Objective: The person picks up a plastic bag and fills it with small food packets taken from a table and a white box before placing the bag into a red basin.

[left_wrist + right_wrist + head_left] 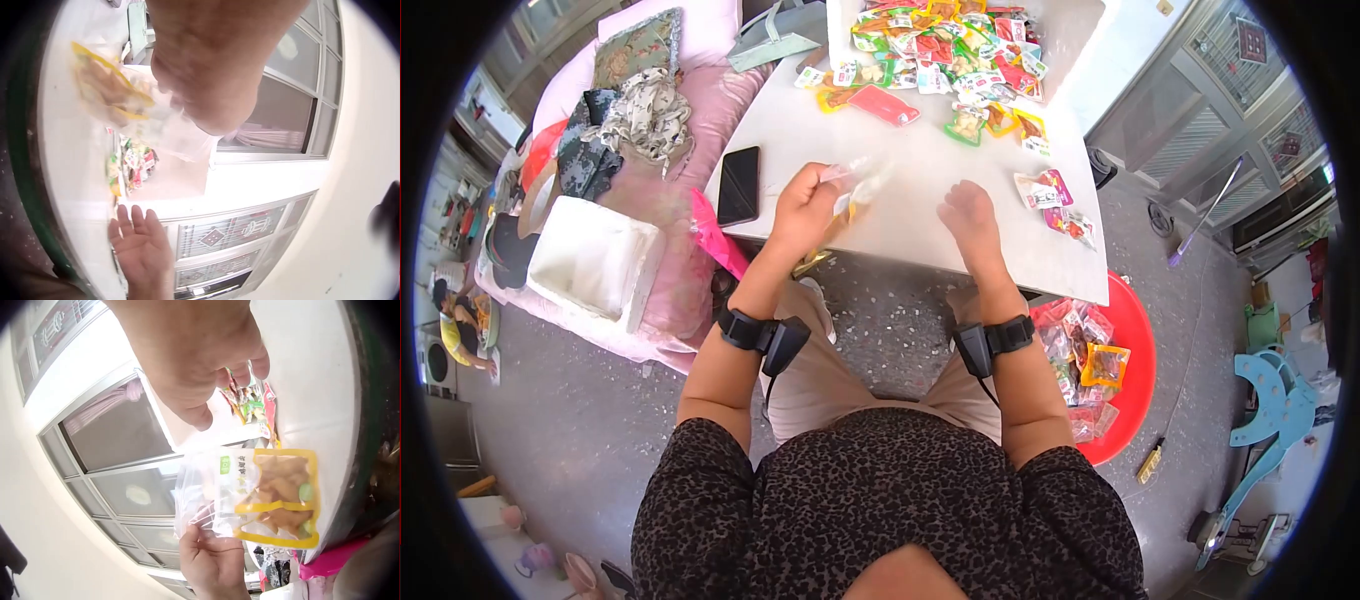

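My left hand [805, 210] pinches a snack packet [284, 494] by its clear plastic end, above the near edge of the white table [900, 215]. The packet has a yellow border, a white panel with dark print and brown food showing; in the head view it is blurred. My right hand [972, 225] is to the right, apart from the packet, its fingers loosely extended and holding nothing. In the left wrist view that right hand [144, 250] shows its palm. Two small packets [1055, 205] lie on the table to its right.
A white box [1072, 50] full of colourful packets stands at the table's back, with more packets spilled before it. A black phone [739, 186] lies at the left edge. Below right is a red basin [1138, 375] of packets; a pink bed [725, 100] stands left.
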`<act>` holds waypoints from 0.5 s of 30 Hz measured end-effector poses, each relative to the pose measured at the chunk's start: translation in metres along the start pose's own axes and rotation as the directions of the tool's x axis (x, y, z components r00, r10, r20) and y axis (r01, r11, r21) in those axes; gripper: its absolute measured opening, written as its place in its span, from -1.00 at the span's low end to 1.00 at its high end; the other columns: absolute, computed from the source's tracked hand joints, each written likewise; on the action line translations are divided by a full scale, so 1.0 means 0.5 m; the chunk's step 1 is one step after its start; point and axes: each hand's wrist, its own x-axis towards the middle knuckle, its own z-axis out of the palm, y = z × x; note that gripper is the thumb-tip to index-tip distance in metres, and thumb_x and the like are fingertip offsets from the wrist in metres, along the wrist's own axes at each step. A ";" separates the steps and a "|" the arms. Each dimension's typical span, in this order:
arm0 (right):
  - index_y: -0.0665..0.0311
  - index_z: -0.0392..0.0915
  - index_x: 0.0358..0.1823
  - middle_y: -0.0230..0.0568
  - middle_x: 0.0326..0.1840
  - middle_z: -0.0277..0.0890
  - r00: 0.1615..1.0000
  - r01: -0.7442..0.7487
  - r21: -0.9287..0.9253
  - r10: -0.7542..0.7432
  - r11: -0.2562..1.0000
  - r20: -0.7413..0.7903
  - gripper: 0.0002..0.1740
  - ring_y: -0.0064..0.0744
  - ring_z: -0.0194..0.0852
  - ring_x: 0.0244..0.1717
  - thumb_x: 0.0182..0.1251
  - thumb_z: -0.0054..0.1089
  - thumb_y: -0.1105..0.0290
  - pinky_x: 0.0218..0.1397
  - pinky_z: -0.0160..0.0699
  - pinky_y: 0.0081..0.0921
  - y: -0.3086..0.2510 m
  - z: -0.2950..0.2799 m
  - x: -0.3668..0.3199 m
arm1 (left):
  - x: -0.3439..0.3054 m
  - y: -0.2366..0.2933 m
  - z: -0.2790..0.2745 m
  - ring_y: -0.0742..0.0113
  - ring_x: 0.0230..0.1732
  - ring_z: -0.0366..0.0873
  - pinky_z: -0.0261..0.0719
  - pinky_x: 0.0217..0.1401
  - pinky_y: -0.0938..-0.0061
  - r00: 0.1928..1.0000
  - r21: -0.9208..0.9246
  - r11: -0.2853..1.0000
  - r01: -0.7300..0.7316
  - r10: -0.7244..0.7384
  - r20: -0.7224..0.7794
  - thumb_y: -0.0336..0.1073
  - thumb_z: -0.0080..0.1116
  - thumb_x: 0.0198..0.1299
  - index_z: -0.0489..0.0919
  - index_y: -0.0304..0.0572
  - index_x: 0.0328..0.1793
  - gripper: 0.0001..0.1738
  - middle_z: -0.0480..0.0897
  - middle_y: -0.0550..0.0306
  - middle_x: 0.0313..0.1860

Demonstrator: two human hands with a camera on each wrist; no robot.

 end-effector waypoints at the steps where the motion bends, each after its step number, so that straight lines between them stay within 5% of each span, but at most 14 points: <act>1: 0.39 0.12 0.02 -0.19 -0.12 0.28 0.999 0.036 0.012 -0.036 0.999 0.028 -0.48 -0.43 0.20 -0.01 0.00 0.08 0.50 0.01 0.24 -0.53 -0.019 0.000 -0.002 | -0.004 0.030 0.003 0.36 -0.26 0.45 0.37 -0.14 0.55 0.999 -0.130 0.991 0.044 -0.042 0.025 -0.48 -0.21 0.07 0.37 -0.33 -0.28 -0.87 0.49 0.03 -0.24; 4: 0.32 0.15 0.04 -0.24 -0.12 0.29 0.977 -0.105 0.226 0.058 0.969 0.205 -0.52 -0.40 0.25 -0.02 0.05 0.02 0.47 -0.07 0.27 -0.61 -0.080 0.003 -0.024 | -0.021 0.063 0.009 0.33 -0.27 0.46 0.41 -0.15 0.48 0.984 -0.478 0.866 0.149 -0.081 0.159 -0.50 -0.22 0.06 0.37 -0.31 -0.28 -0.86 0.49 0.02 -0.27; 7: 0.36 0.30 -0.12 -0.27 -0.30 0.39 0.879 -0.276 0.335 0.096 0.901 0.466 -0.67 -0.48 0.33 -0.16 0.03 0.05 0.51 -0.08 0.29 -0.58 -0.119 -0.004 -0.053 | -0.058 0.112 0.036 0.41 -0.35 0.44 0.40 -0.23 0.52 0.961 -0.581 0.765 0.277 -0.206 0.186 -0.48 -0.19 0.06 0.37 -0.29 -0.35 -0.91 0.49 0.09 -0.39; 11: 0.32 0.40 -0.37 -0.37 -0.44 0.41 0.911 -0.262 0.313 0.127 0.913 0.391 -0.91 -0.60 0.34 -0.35 0.05 0.03 0.52 -0.24 0.30 -0.68 -0.124 -0.018 -0.087 | -0.090 0.106 0.049 0.36 -0.31 0.47 0.40 -0.21 0.49 0.960 -0.613 0.743 0.268 -0.151 0.237 -0.44 -0.18 0.09 0.36 -0.30 -0.33 -0.90 0.50 0.06 -0.36; 15: 0.30 0.40 -0.45 -0.39 -0.46 0.41 0.949 -0.167 0.283 0.076 0.944 0.307 -0.98 -0.66 0.31 -0.41 0.06 0.02 0.51 -0.32 0.28 -0.71 -0.128 -0.041 -0.125 | -0.113 0.096 0.074 0.29 -0.28 0.48 0.40 -0.18 0.45 0.978 -0.482 0.855 0.194 -0.131 0.163 -0.39 -0.19 0.12 0.36 -0.30 -0.30 -0.87 0.50 0.05 -0.35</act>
